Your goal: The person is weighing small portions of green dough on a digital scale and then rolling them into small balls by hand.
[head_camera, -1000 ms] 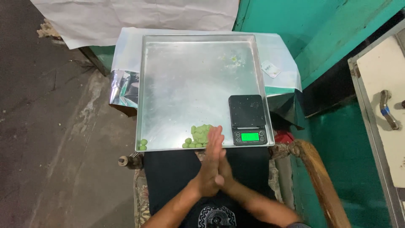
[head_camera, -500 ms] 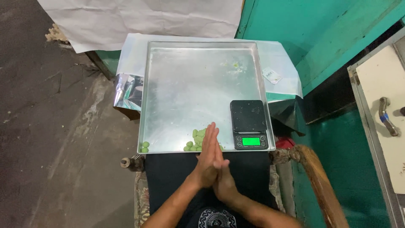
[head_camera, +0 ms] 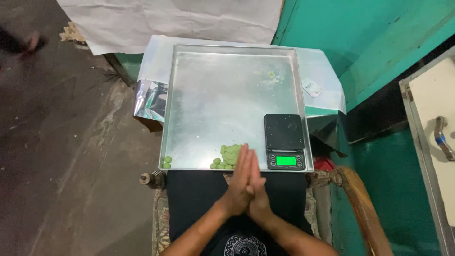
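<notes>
Palms together over the tray edge
Left hand (head_camera: 239,182) and right hand (head_camera: 258,192) pressed flat, holding nothing; tray (head_camera: 213,95) has green bits (head_camera: 228,156) and a scale (head_camera: 284,141).

Left hand (head_camera: 237,189) and right hand (head_camera: 258,192) press palms together at lower centre, fingertips over the green pieces (head_camera: 228,156) on the steel tray (head_camera: 218,95).

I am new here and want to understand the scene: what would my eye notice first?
First, the left hand and right hand, pressed palm to palm at the near edge of a large metal tray. Beside the fingertips lies a pile of green pieces; to the right, a black scale with a lit green display.
</notes>
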